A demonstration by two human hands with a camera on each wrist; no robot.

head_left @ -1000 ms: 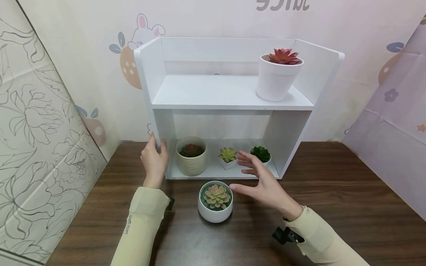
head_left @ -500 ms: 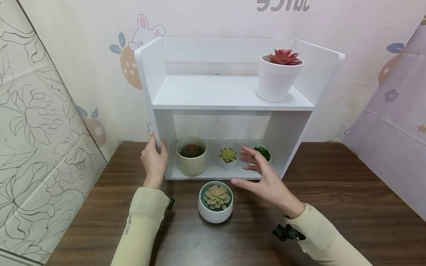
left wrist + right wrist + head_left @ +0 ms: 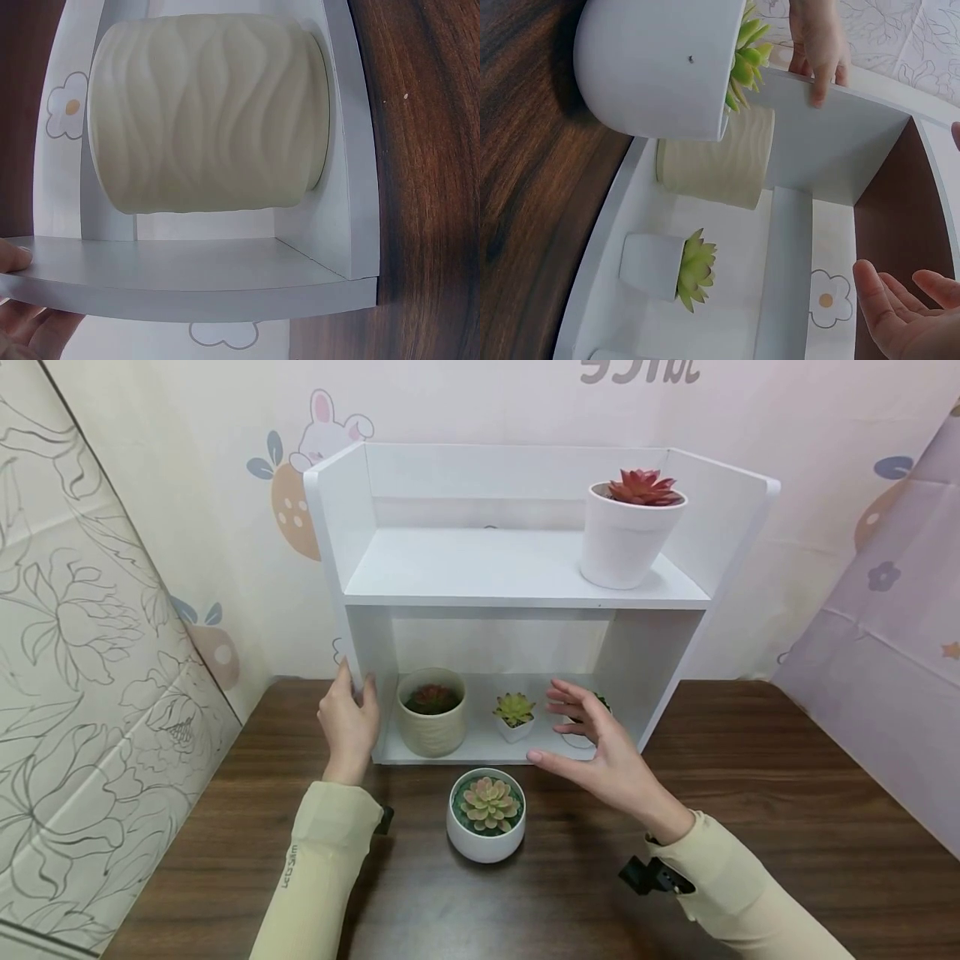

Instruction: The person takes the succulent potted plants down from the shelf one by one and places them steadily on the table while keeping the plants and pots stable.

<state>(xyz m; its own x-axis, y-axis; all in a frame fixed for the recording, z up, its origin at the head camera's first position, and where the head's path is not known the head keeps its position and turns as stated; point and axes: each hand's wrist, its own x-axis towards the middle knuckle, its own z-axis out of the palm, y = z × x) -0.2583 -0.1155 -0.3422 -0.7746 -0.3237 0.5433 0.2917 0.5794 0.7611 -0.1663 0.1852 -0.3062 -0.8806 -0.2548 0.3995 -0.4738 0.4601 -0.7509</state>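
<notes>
Dark-green succulent [image 3: 603, 701] barely in view

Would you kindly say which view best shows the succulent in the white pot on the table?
The head view, since the succulent shows its whole rosette there, from above. The right wrist view, cropped at the top, shows only some leaves past the white pot; the left wrist view shows none.

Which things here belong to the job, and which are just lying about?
Likely in the job:
white shelf, gripped by the left hand
dark green plant, partly behind the right hand
round white pot on the wooden table
cream pot, yellow-green plant and red plant, all on the shelf

Just around, it seems:
printed backdrop
black device at the right wrist
wooden table
</notes>
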